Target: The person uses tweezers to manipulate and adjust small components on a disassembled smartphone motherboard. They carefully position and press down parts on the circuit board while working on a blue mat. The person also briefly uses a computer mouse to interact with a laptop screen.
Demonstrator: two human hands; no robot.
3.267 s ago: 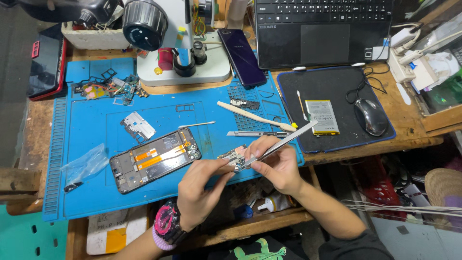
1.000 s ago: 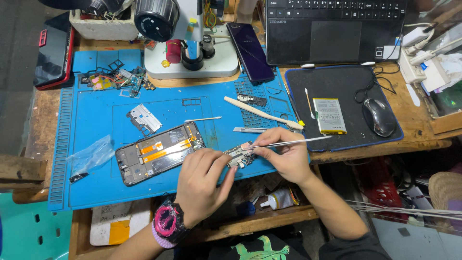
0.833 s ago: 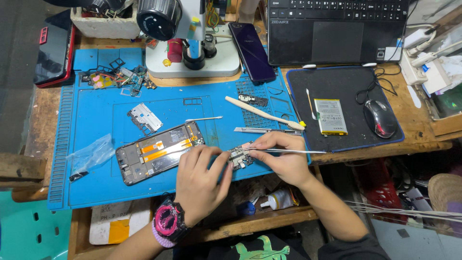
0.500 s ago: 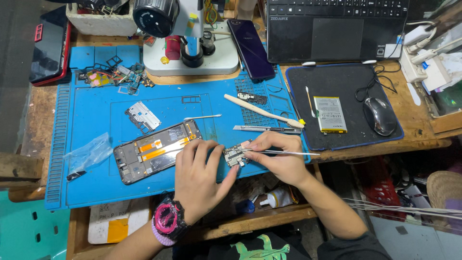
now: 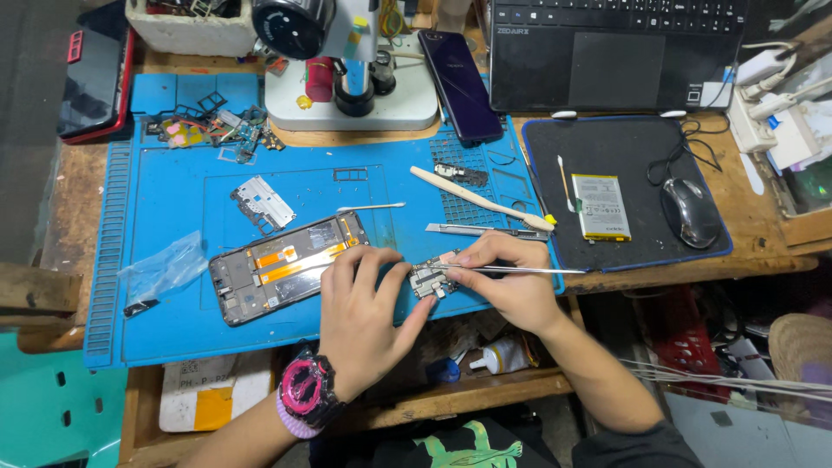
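At the near edge of the blue mat (image 5: 173, 217) the left hand (image 5: 368, 308) pinches a small circuit board (image 5: 431, 277), light, stiff and likely fragile, best gripped by its edges, while the right hand (image 5: 507, 282) grips tweezers (image 5: 520, 269) against it.

You are pressing a small circuit board (image 5: 431, 279) with dull metal shields onto a matt blue rubbery mat (image 5: 156, 321); at 2 o'clock, thin shiny metal tweezers (image 5: 520, 269); underneath, rough worn wooden counter (image 5: 78, 186).

Left hand (image 5: 368, 316) steadies a small circuit board (image 5: 431, 279) on a blue mat (image 5: 173, 199) while right hand (image 5: 511, 282) applies tweezers (image 5: 520, 269).
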